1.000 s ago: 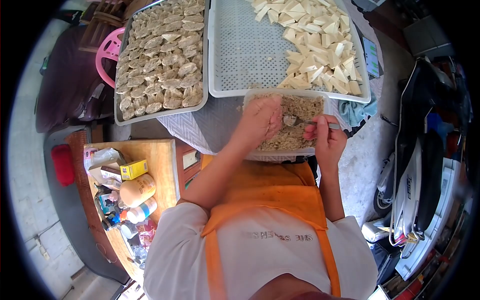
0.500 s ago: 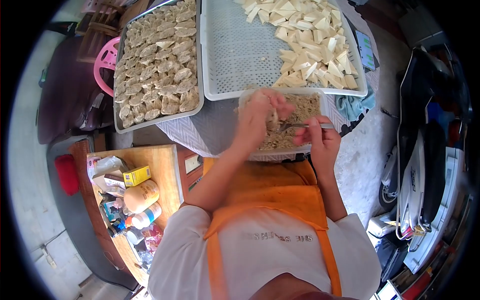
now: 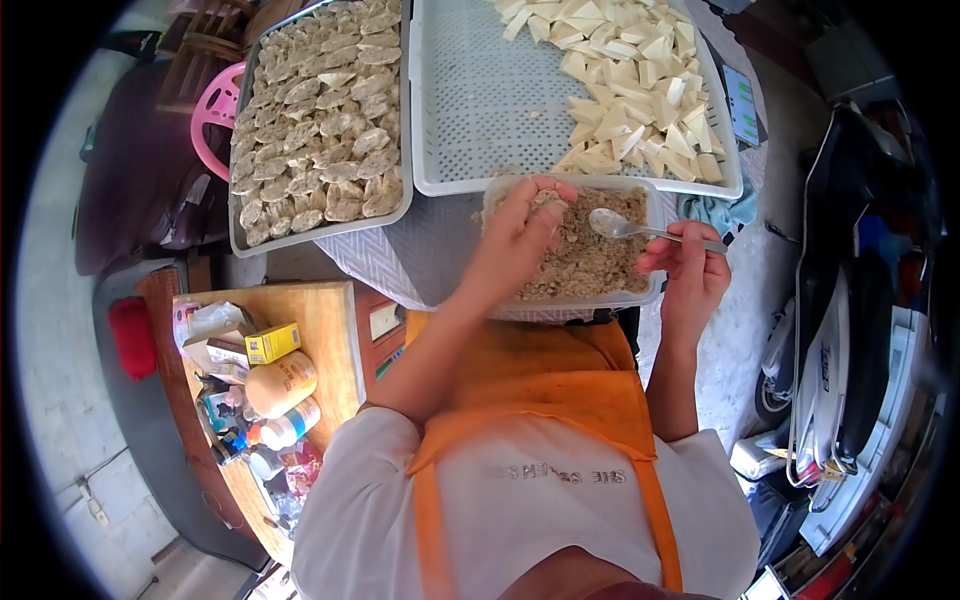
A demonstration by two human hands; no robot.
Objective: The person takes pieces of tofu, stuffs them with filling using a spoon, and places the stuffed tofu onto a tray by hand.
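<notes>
A plastic tub (image 3: 655, 215) of brown crumbly filling stands at the table's front edge. Over its left part is my left hand (image 3: 522, 235), its fingers curled round a pale piece coated with filling (image 3: 548, 200). My right hand (image 3: 692, 265), at the tub's right side, grips the handle of a metal spoon (image 3: 622, 226); the spoon's bowl is over the filling. Behind the tub, a perforated white tray (image 3: 480, 110) holds many pale cut triangles (image 3: 640, 90) on its right side. To its left, a metal tray (image 3: 408, 150) is packed with rows of filled pieces (image 3: 325, 120).
A wooden side table (image 3: 335, 330) at the left bears a yellow box (image 3: 272, 343), bottles and packets. A pink chair (image 3: 212, 120) is behind the metal tray. A blue-green cloth (image 3: 722, 212) lies right of the tub, and a scooter (image 3: 835, 350) stands at the right.
The spoon has moved away from my left hand, to the right with my right hand, and its bowl now shows. My left hand has stayed over the tub, its fingers shifting round the piece.
</notes>
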